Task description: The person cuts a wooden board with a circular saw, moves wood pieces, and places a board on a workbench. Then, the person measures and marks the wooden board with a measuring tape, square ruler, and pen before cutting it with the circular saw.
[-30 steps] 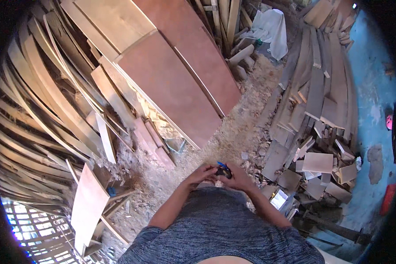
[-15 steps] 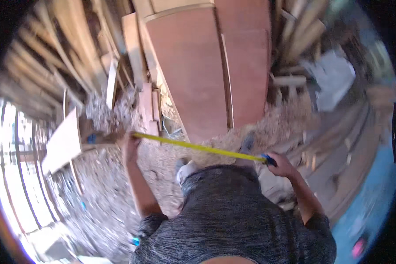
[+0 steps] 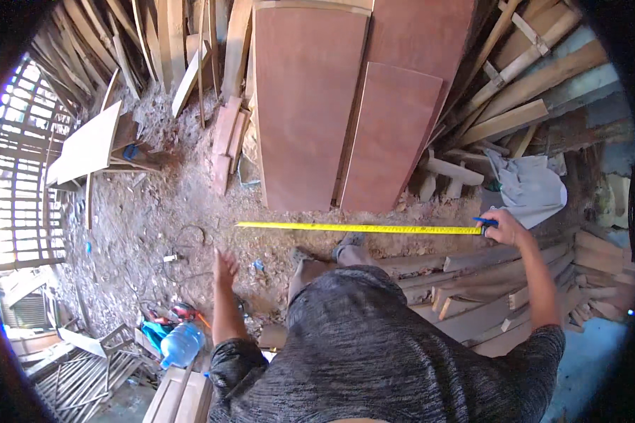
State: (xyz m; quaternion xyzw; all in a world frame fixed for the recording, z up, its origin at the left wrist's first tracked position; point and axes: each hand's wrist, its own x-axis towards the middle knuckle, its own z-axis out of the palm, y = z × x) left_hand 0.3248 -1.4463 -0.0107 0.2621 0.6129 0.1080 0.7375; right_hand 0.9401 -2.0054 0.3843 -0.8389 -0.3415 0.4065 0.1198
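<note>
- The right hand (image 3: 504,225) grips a tape measure (image 3: 485,228), its yellow blade (image 3: 360,227) reaching leftward, near the brown boards (image 3: 310,106)
- The left hand (image 3: 225,268) looks empty, fingers loose, apart from the tip
- Unheld there, the blade could buckle or whip back
- From here, markings blur; no brand legible

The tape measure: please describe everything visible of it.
The tape measure has a small dark-and-blue case, gripped in the right hand, and a long yellow blade with dark markings. The blade, perhaps thin metal, stretches nearly straight leftward, below the reddish panels in the picture. Its tip is free of the left hand.
</note>
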